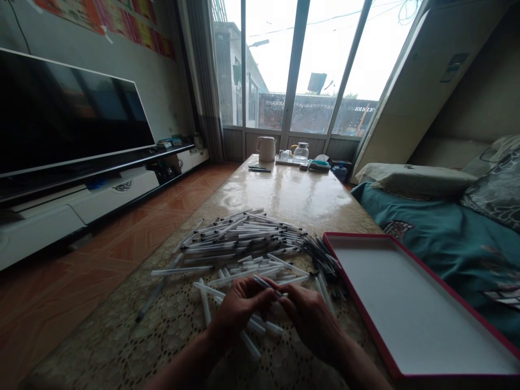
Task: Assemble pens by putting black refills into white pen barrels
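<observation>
My left hand (242, 301) and my right hand (311, 314) meet at the near part of the table, fingers closed in a pinch. Between them is a slim pen (264, 282), partly covered by the fingers, with a pale bit near my right fingertips. Just beyond lies a heap of whitish pens (227, 246) with dark tips. Clear pen barrels (205, 303) are scattered beneath and around both hands. A bundle of thin black pen parts (323, 257) lies right of the heap. One pen (152, 300) rests apart at the left.
A shallow red-rimmed box lid (361, 309), white inside, lies at the right. On the far table end stand a pitcher (266, 149), a glass jug (301, 153) and a tissue pack (319, 164). A teal-covered bed or sofa (422, 222) borders the table's right.
</observation>
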Demonstrator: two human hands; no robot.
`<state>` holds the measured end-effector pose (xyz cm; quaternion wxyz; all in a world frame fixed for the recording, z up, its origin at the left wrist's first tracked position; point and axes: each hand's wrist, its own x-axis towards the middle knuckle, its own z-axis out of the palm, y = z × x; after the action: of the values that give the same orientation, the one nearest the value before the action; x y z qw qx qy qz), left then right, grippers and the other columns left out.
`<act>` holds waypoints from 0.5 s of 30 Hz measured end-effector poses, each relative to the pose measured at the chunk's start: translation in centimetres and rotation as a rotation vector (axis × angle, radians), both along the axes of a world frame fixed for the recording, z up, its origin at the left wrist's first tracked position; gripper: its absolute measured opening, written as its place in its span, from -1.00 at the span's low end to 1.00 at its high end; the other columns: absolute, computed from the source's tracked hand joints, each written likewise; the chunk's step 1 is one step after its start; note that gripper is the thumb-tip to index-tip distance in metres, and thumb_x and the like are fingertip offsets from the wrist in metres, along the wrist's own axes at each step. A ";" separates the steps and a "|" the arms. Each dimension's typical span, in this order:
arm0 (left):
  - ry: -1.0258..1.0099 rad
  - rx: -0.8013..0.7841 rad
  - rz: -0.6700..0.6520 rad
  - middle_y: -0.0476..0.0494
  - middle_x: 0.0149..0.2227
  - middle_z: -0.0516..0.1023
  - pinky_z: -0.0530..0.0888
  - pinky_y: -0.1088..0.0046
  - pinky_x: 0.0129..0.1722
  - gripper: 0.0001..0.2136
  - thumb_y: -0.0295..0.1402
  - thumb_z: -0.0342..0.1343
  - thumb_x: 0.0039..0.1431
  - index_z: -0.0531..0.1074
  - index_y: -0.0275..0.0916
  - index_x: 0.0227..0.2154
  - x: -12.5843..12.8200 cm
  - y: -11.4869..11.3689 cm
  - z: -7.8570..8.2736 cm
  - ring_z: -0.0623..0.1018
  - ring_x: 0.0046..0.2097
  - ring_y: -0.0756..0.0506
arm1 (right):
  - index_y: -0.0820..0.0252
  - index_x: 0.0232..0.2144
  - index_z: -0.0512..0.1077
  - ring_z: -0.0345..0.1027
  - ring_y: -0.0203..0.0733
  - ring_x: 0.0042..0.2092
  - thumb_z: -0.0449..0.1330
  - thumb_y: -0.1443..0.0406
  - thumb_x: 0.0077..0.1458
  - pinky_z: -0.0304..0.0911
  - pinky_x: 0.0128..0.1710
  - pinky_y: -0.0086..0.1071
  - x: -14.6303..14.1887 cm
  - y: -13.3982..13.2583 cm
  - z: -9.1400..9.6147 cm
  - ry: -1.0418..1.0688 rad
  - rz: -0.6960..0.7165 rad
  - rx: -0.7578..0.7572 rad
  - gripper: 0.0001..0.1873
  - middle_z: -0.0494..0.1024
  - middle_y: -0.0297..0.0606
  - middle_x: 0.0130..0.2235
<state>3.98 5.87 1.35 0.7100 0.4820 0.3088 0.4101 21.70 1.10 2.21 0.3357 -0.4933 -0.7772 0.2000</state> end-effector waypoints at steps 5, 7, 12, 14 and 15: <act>-0.115 -0.073 0.223 -0.05 -0.54 0.54 0.38 0.61 -0.58 -0.75 -0.27 0.34 -0.11 0.53 -0.31 -0.38 -0.6 0.6 0.5 0.49 -0.54 0.04 | 0.17 -0.50 0.28 0.19 -0.33 -0.56 -0.20 0.13 0.31 0.08 -0.53 -0.48 1.2 0.2 -0.5 0.136 -0.122 -0.076 -0.56 0.30 -0.41 -0.60; -0.143 -0.099 0.256 -0.05 -0.54 0.55 0.38 0.62 -0.58 -0.74 -0.28 0.35 -0.14 0.52 -0.32 -0.39 -0.8 0.7 0.7 0.49 -0.54 0.05 | 0.18 -0.51 0.27 0.18 -0.34 -0.57 -0.17 0.11 0.30 0.07 -0.54 -0.48 1.3 0.3 -0.6 0.172 -0.115 -0.092 -0.56 0.28 -0.42 -0.62; -0.150 -0.099 0.244 -0.06 -0.56 0.55 0.38 0.61 -0.59 -0.73 -0.28 0.37 -0.16 0.52 -0.33 -0.40 -0.8 0.7 0.8 0.49 -0.55 0.04 | 0.20 -0.48 0.30 0.16 -0.36 -0.61 -0.16 0.06 0.28 0.06 -0.60 -0.51 0.9 0.3 -0.8 0.275 -0.113 -0.152 -0.55 0.29 -0.43 -0.64; -0.142 -0.097 0.239 -0.06 -0.56 0.55 0.39 0.61 -0.59 -0.73 -0.28 0.37 -0.17 0.52 -0.33 -0.41 -0.8 0.6 0.8 0.49 -0.55 0.04 | 0.20 -0.48 0.30 0.13 -0.37 -0.63 -0.16 0.06 0.28 0.05 -0.61 -0.52 0.8 0.3 -0.8 0.302 -0.101 -0.166 -0.54 0.28 -0.43 -0.65; -0.138 -0.097 0.237 -0.06 -0.56 0.55 0.39 0.61 -0.59 -0.73 -0.28 0.37 -0.17 0.52 -0.33 -0.41 -0.8 0.6 0.8 0.49 -0.56 0.04 | 0.20 -0.48 0.30 0.13 -0.38 -0.63 -0.15 0.07 0.28 0.05 -0.61 -0.52 0.8 0.3 -0.9 0.305 -0.095 -0.162 -0.55 0.28 -0.43 -0.65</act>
<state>3.16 6.51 2.19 0.6986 0.3781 0.3334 0.5078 22.47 1.44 1.33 0.4179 -0.5188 -0.6744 0.3184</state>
